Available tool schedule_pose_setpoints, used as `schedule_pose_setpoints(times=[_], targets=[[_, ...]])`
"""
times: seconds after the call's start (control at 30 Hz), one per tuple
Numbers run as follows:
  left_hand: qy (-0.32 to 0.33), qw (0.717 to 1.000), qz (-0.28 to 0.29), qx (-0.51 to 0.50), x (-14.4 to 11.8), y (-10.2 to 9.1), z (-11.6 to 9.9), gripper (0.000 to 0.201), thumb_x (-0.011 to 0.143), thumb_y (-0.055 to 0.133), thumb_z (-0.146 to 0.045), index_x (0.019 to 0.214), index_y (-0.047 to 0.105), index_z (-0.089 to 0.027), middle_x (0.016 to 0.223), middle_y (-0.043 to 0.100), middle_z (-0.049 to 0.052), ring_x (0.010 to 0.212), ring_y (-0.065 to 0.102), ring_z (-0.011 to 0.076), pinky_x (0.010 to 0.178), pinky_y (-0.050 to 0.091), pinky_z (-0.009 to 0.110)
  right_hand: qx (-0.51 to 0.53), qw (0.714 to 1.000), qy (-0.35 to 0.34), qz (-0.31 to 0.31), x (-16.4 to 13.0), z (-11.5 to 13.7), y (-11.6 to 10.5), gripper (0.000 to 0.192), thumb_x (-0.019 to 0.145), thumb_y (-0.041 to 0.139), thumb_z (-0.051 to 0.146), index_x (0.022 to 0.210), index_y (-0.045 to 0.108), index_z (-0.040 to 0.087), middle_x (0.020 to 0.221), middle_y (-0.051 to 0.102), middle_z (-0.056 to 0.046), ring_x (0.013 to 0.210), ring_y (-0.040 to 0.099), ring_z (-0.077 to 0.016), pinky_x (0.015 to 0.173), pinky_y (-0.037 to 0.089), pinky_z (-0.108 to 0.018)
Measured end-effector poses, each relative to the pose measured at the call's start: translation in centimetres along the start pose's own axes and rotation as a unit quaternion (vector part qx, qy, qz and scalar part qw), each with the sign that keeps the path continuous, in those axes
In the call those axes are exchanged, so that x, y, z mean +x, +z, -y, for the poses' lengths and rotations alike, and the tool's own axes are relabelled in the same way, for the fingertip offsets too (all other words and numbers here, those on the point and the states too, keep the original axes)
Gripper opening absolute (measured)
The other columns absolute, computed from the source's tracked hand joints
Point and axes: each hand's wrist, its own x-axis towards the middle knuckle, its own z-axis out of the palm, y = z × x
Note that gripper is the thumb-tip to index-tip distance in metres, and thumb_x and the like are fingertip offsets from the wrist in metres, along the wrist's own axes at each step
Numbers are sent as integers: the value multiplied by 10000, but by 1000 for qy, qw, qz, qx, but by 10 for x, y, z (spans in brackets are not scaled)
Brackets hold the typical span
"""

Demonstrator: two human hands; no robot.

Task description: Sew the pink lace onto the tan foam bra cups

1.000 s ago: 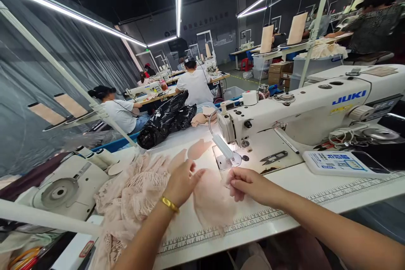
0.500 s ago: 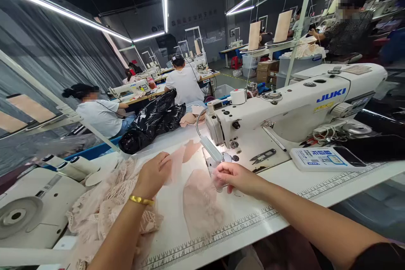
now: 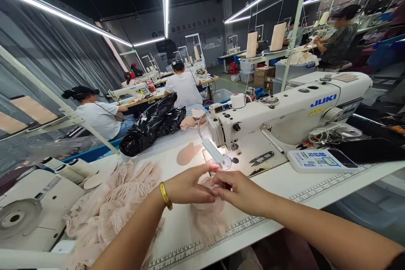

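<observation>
- Head view: our left hand [image 3: 190, 185] has swung in from the left to meet our right hand [image 3: 242, 192], just in front of the white metal JUKI sewing machine [image 3: 284, 107]; both now work one spot.
- Right fingertips look pinched on the sheer pale-pink fabric piece [image 3: 210, 219], lying in front of the machine; left thumb and forefinger spread, hold unclear to us.
- Left of machine: shiny black plastic bag [image 3: 148, 126], contents hidden.
- Beyond machine: grey translucent plastic bin [image 3: 299, 70], cream fabric [image 3: 300, 58] heaped in it.

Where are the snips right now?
In the head view, right of centre, the snips lie on the sewing machine's bed, between the right hand and the pen.
</observation>
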Motion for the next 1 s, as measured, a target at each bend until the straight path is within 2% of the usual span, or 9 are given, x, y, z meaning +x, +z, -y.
schedule_pose_setpoints(times=[0.13,0.27,0.33,0.4,0.47,0.6,0.73,0.87,1.0], targets=[[-2,999,32,-5,-4,-8,-2,207,770,751,-326,868,609,-213,867,633,-31,842,604,180,766,489,287,-166,981,-96,-36,-11,21,-19,74,953,614,176,892,644,205,753,624,31,686,547,-130,633,366,-246],[34,987,-137,79,-24,-11,-3,132,864,617,-261,782,524,-215,722,549,-51,677,519,141,645,420,260,-296,910,-241,-162,-11,36,-21,126,1005,530,140,957,635,191,808,671,-18,720,577,-159,650,398,-268],[87,934,-280,203,-36,-9,0,100,874,587,-192,806,520,-222,679,532,-55,614,488,139,597,384,264,-327,868,-310,-210,-8,36,-12,163,1001,503,92,985,635,186,832,692,-29,727,585,-160,650,414,-269],[143,858,-356,342,-47,-4,5,111,912,554,-139,847,530,-226,686,552,-39,612,485,159,597,375,290,-336,846,-347,-225,-2,25,-3,209,970,498,39,1021,640,184,909,723,-36,779,611,-158,678,439,-262],[160,820,-334,437,-54,6,12,129,954,526,-127,877,544,-229,732,586,-10,657,510,194,622,390,321,-356,844,-347,-199,4,4,3,247,951,482,13,1022,648,181,991,734,-41,832,625,-160,715,457,-263],[113,872,-184,440,-50,33,22,84,932,648,-202,957,571,-223,916,662,37,813,598,250,702,475,362,-417,849,-322,-42,19,-49,-7,254,971,482,48,857,651,198,920,720,5,746,586,-147,663,433,-258],[134,887,-118,425,-19,50,28,169,950,534,-58,1003,600,-204,925,677,35,826,609,241,762,498,379,-433,833,-337,70,32,-79,-33,232,1005,496,90,940,693,191,1055,750,-16,887,627,-162,732,455,-254],[70,906,-104,403,15,52,34,227,954,491,-96,771,578,-198,737,604,18,592,532,184,527,397,315,-438,834,-324,93,39,-82,-52,276,1017,469,90,943,715,189,1202,743,-43,949,620,-176,758,444,-268],[78,915,-137,370,25,55,40,303,995,452,-158,715,563,-195,793,618,46,698,570,192,611,465,323,-440,847,-291,71,31,-75,-62,302,996,471,79,1020,728,235,1143,727,-36,936,578,-188,731,402,-282]])
